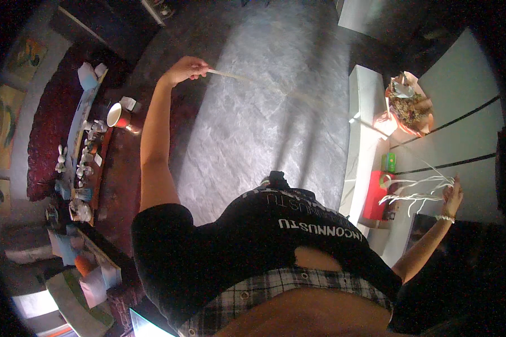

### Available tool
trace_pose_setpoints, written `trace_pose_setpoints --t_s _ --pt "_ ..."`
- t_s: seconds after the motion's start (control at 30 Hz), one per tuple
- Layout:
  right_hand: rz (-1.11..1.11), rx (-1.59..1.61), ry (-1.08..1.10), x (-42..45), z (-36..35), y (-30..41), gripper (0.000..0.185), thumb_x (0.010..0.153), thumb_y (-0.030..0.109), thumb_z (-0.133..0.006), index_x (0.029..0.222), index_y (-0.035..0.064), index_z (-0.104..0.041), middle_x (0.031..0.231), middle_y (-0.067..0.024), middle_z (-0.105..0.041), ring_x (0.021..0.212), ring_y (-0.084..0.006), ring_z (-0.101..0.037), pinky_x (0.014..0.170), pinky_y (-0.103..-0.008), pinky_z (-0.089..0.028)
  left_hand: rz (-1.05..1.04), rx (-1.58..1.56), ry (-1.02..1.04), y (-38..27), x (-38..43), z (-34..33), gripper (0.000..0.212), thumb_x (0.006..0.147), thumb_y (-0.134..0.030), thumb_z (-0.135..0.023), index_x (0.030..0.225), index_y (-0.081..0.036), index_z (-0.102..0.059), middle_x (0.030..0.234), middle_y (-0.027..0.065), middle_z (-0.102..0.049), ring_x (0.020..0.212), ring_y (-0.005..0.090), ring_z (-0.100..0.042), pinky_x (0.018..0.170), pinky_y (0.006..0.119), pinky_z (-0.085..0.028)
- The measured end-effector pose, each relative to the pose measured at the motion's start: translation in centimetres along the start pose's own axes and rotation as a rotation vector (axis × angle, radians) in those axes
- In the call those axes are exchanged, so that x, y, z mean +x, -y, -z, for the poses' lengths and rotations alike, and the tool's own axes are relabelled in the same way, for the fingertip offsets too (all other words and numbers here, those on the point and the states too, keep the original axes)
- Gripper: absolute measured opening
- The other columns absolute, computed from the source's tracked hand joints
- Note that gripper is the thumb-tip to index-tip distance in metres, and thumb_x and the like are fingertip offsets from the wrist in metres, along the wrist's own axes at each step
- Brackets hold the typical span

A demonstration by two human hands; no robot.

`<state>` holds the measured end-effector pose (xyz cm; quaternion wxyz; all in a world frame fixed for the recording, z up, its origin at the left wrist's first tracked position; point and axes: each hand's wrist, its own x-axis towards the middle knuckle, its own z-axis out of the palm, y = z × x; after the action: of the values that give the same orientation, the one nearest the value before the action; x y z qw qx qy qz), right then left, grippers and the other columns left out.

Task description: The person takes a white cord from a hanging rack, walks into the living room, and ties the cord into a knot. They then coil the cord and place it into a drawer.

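My left hand (188, 70) is raised over the dark area at the upper left and pinches the end of a thin pale strip (230, 76). The strip runs rightward over the grey floor, faint and blurred in the middle, and seems to continue to my right hand (452, 197). That hand, with a beaded bracelet at its wrist, is stretched out at far right. It holds a bunch of thin white strips (415, 197), whose loose ends spread leftward in front of a red box (374, 196). The material of the strips cannot be told.
At right, a long white cabinet (359, 97) stands beside a wrapped dried-flower bouquet (411, 103) and a green item (389, 162). At left are a table with a paper cup (114, 115), several small white figurines on a ledge, and a dark red sofa (50, 126).
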<state>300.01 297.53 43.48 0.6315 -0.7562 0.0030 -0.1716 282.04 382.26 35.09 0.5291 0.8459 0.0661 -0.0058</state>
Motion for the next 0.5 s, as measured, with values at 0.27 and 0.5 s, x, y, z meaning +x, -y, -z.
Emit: trace_pose_setpoints --t_s 0.27,0.5 --pt "-0.015 -0.186 0.024 -1.3 3.0 1.2 0.047 0.087 0.035 -0.056 0.121 0.0031 -0.053 0.081 0.0015 -0.052 0.065 -0.0064 -0.046 0.057 -0.0223 -0.039 -0.316 -0.542 -0.202 3.5 4.6 -4.1 0.038 0.086 -0.016 -0.055 0.114 0.010 -0.049 0.108 0.0223 -0.059 0.098 0.0298 -0.060 0.088 0.038 -0.049" --pt "0.098 -0.135 0.199 -1.0 -0.4 5.0 0.040 0.084 0.039 -0.059 0.099 0.0026 -0.060 0.067 0.0059 -0.049 0.053 -0.0021 -0.038 0.046 -0.0168 -0.033 -0.488 -1.510 -0.016 3.9 7.3 -3.8 0.032 0.089 -0.016 -0.054 0.116 0.000 -0.050 0.106 0.0079 -0.059 0.099 0.0184 -0.057 0.076 0.032 -0.050"
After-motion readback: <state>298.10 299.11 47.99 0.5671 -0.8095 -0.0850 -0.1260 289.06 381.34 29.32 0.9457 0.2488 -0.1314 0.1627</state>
